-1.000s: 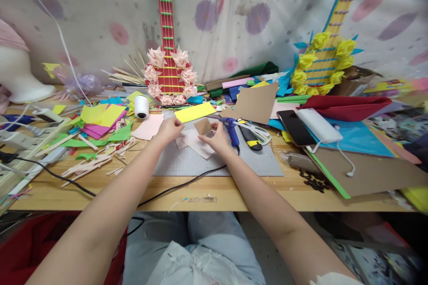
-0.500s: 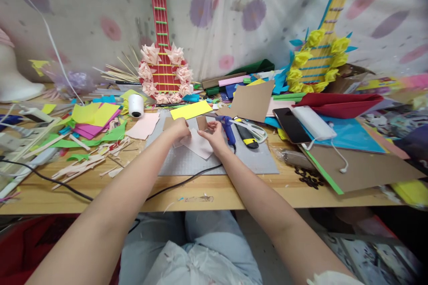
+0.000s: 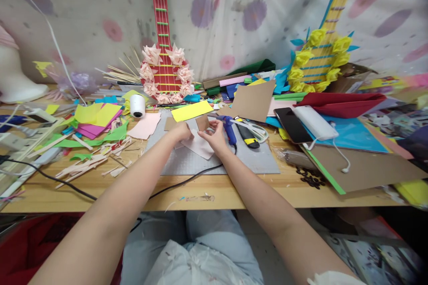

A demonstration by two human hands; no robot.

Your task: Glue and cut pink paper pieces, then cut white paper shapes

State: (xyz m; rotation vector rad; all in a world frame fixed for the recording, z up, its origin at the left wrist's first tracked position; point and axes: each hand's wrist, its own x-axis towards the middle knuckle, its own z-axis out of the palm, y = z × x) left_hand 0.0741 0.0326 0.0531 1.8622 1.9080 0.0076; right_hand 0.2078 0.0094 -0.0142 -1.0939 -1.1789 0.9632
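- Right hand (image 3: 216, 137), centre of the frame: pinches a small brown card (image 3: 202, 122).
- Left hand (image 3: 182, 132), just left of centre: fingers bent beside pale paper (image 3: 201, 148); cannot tell its grip.
- Centre: grey mat (image 3: 187, 165) on the surface (image 3: 261, 191).
- Right of centre: blue glue gun (image 3: 230, 131).

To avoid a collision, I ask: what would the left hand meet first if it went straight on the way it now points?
Probably the small brown cardboard piece held in the right hand, though depth between it and the left hand is hard to judge.
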